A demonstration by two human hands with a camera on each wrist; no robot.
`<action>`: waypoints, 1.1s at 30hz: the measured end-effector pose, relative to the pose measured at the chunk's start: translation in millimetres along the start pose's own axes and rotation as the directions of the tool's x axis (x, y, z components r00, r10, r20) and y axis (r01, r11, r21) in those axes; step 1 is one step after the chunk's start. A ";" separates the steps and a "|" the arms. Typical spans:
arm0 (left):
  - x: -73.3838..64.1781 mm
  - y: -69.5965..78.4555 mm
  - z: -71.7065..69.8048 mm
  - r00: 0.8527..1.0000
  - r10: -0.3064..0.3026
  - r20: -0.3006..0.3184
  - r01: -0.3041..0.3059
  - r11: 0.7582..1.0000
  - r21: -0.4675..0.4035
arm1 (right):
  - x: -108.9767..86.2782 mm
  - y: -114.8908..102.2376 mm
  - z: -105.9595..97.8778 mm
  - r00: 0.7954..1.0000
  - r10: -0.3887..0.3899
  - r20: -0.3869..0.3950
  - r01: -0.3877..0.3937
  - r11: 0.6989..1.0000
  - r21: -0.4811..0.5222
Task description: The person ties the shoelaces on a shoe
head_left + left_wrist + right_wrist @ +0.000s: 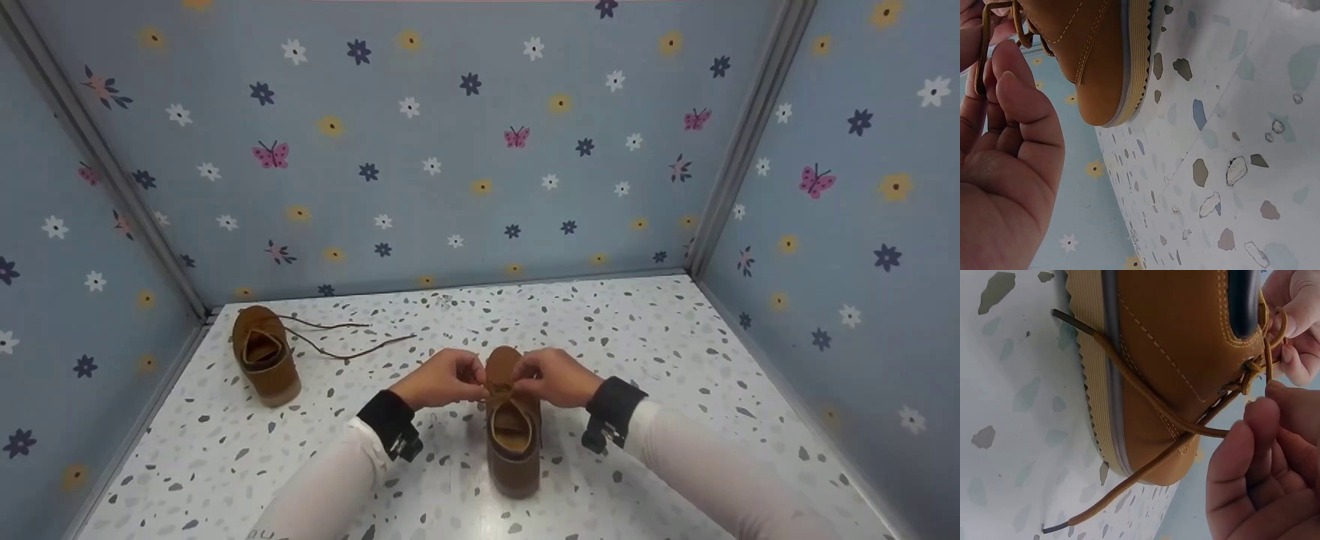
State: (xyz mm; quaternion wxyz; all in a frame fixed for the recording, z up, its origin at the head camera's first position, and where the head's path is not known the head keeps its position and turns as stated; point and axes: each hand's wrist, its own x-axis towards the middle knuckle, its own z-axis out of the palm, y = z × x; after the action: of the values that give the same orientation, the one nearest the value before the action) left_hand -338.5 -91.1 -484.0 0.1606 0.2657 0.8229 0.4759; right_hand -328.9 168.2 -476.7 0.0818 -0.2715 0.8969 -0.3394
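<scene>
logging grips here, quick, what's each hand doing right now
Left hand: closed, pinching the shoelace.
Right hand: closed, also pinching the shoelace.

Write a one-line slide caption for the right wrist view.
Right hand and left hand pinch the lace of a brown shoe, two dark-tipped ends trailing across its side.

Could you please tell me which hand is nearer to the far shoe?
Left: the left hand is right of the far shoe, between it and the near shoe; the right hand is farther right.
</scene>
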 end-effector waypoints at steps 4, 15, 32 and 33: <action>-2.5 -0.9 -1.7 1.000 0.002 0.005 -0.002 1.000 0.020 | 5.4 -1.3 4.4 1.000 -0.010 0.007 0.010 0.999 -0.051; -2.4 -3.5 -0.7 0.998 -0.020 0.058 0.017 0.999 0.052 | 8.9 -8.4 4.4 0.997 0.048 0.062 -0.044 0.997 -0.069; 5.0 -2.3 7.9 0.985 -0.171 0.022 0.169 0.983 0.066 | 11.2 -3.5 5.4 0.998 0.014 0.061 -0.011 0.999 -0.053; 6.1 -2.6 8.6 0.984 -0.176 0.022 0.174 0.982 0.067 | 11.2 -3.5 5.5 0.998 0.016 0.060 -0.013 0.999 -0.048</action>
State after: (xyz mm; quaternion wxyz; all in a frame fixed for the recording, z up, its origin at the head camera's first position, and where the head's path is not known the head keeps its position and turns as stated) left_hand -339.7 -82.5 -490.6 0.2045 0.2039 0.8559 0.4291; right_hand -334.9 156.8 -478.1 0.1047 -0.2771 0.9038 -0.3088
